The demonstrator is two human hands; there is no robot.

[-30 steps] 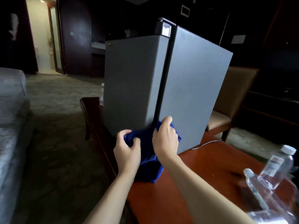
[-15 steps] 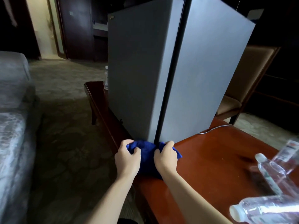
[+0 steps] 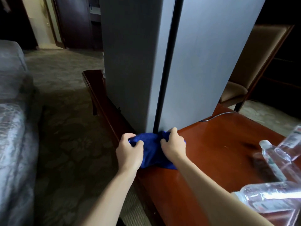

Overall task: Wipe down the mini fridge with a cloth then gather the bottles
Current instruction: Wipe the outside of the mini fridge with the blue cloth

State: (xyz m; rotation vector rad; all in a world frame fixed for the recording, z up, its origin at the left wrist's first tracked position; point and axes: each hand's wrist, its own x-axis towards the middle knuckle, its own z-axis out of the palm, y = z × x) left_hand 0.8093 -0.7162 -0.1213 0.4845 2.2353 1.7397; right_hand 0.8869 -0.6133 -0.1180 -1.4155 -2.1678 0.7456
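Far left, grey bed edge, patterned carpet beside it, lit doorway at back. Wooden desk runs from centre to right; grey mini fridge stands upright on it at the near corner, black seam down the corner facing the camera, no brand or writing visible on its faces. Left hand fingers curled, gripping left end of blue cloth; right hand fingers curled, gripping the right end. Cloth bunched between both hands, lying on desk and touching base of fridge at the seam. Grey cable trails from behind fridge across desk. Tan chair behind desk at right. Far right, clear plastic bottles with white caps lie jumbled on desk, well apart from cloth; labels are blurred and unreadable.
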